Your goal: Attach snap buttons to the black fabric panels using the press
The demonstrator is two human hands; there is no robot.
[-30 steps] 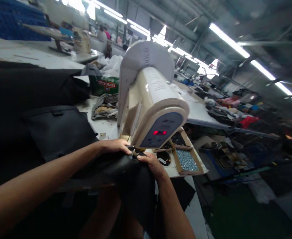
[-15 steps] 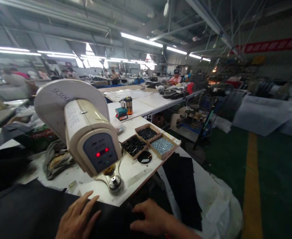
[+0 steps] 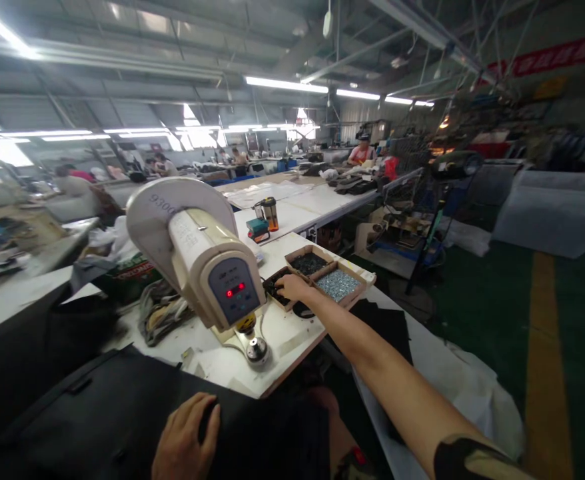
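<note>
My right hand [image 3: 292, 288] reaches across the white table into a small box of shiny black parts [image 3: 274, 291]. Its fingers are bent together, and whatever is between the tips is too small to tell. My left hand [image 3: 186, 437] is on a broad piece of black fabric [image 3: 107, 413] at the bottom, fingers curled and thumb opposite, with dark material between them. A cream machine head [image 3: 207, 263] with a red-lit display stands above a round metal die [image 3: 257, 350], just beyond the fabric's edge.
Beside the black parts are a box of darker parts [image 3: 308, 261], a box of silvery parts [image 3: 337, 285] and a round dark recess [image 3: 302, 310]. A teal-topped device [image 3: 258, 229] stands farther back. Black cloth [image 3: 382, 323] hangs at the right. A co-worker [image 3: 361, 152] sits far behind.
My right hand has left the black fabric and gone forward into the box of black parts. My left hand's fingers, spread before, are now curled on the fabric. The view has shifted left.
</note>
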